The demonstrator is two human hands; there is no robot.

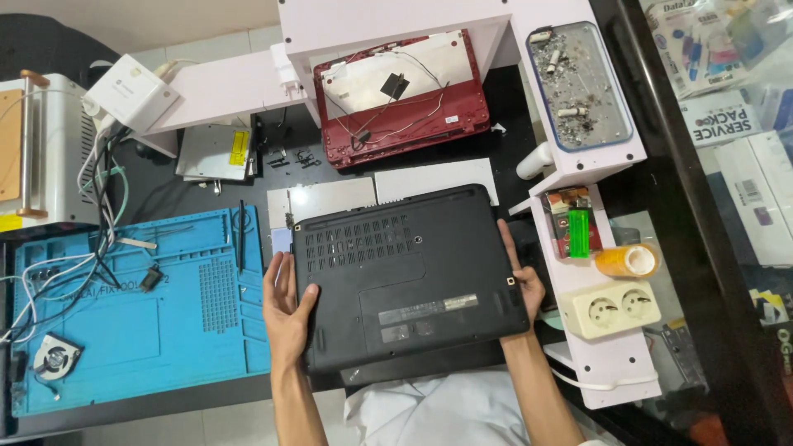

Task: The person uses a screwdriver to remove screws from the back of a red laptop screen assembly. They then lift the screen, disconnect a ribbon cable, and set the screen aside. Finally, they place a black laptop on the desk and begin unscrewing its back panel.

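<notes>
Both hands grip the upturned black laptop (409, 277), left hand (287, 306) and right hand (522, 277) clamping its side edges; likely next: set it flat on the surface (165, 186), steadily.

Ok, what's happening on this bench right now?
A person holds a black laptop, flipped underside up, by its two short edges: left hand on the left edge, right hand on the right. It sits on the desk beside a blue repair mat carrying a small cooling fan and tweezers. A red laptop shell lies opened up behind it.
</notes>
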